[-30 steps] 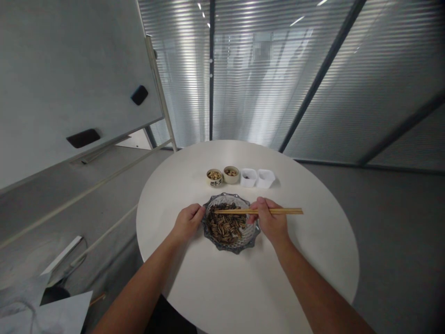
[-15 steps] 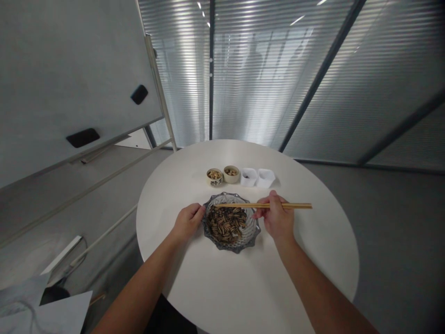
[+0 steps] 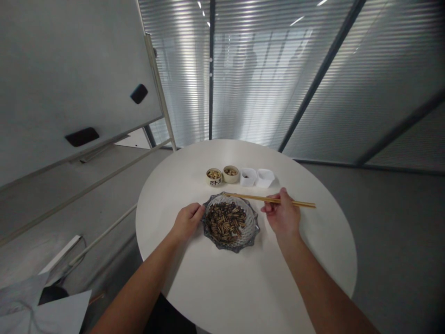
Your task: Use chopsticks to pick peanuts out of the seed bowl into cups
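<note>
A scalloped glass bowl (image 3: 253, 228) sits on the table before me, with many striped seeds (image 3: 225, 223) that look like sunflower seeds heaped toward its left side. My left hand (image 3: 188, 219) grips the bowl's left rim between thumb and fingers. To the right of the bowl, my right hand (image 3: 283, 214) is closed around a pair of wooden chopsticks (image 3: 253, 197). Their tips reach left over the bowl's far rim; whether anything is pinched between them is too small to tell.
Beyond the bowl stand two cream tubs (image 3: 214, 183) holding pale nut-like pieces. Beside them are two white cups (image 3: 265, 178), one with a small dark bit inside. All rest on a round white table (image 3: 222, 287). A whiteboard (image 3: 79, 60) stands at left, a glass partition (image 3: 243, 69) behind.
My right hand has moved slightly right, carrying the chopsticks. Their tips have shifted from above the seeds to the bowl's far rim. My left hand and the bowl have stayed put.
</note>
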`<state>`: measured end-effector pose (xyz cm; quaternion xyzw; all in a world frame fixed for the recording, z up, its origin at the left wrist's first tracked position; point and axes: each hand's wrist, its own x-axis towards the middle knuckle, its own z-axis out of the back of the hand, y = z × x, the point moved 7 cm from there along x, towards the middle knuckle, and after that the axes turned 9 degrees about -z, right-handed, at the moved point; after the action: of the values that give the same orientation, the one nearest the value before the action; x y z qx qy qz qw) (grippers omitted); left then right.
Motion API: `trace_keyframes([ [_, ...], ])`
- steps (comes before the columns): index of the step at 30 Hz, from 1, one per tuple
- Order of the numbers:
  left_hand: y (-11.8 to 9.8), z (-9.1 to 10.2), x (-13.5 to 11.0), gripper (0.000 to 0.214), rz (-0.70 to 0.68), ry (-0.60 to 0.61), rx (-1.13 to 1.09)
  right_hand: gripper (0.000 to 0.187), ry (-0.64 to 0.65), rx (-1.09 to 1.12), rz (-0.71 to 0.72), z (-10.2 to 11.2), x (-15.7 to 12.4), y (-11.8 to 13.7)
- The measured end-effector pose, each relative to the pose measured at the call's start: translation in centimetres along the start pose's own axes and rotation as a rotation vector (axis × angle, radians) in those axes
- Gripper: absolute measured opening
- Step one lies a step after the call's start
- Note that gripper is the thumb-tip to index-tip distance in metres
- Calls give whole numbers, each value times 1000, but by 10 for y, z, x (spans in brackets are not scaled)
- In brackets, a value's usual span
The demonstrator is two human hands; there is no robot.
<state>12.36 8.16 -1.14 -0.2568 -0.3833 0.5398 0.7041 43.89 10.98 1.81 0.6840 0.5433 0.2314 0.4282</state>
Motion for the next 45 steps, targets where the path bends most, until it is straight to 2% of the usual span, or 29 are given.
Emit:
trace_keyframes([
  [6,-2,0,0,46,0,3,-19,44,-35,35,-81,12,9,-4],
  [11,-4,1,0,46,-4,-9,-18,42,-4,-14,-84,15,13,-6],
  [15,-4,1,0,47,-5,-20,-14,40,-42,58,-83,20,24,1],
  [21,-5,1,0,46,-8,-16,-18,43,-211,67,63,39,55,21],
  [27,-4,1,0,46,-6,2,-11,47,-259,23,263,50,66,28],
  [35,-6,2,0,46,-15,-10,4,44,-162,-166,387,24,48,26],
  [40,-7,2,0,46,-8,-2,-7,47,-135,-167,429,15,32,38],
  [45,-8,3,0,46,-7,8,-13,49,48,-177,374,2,7,45],
])
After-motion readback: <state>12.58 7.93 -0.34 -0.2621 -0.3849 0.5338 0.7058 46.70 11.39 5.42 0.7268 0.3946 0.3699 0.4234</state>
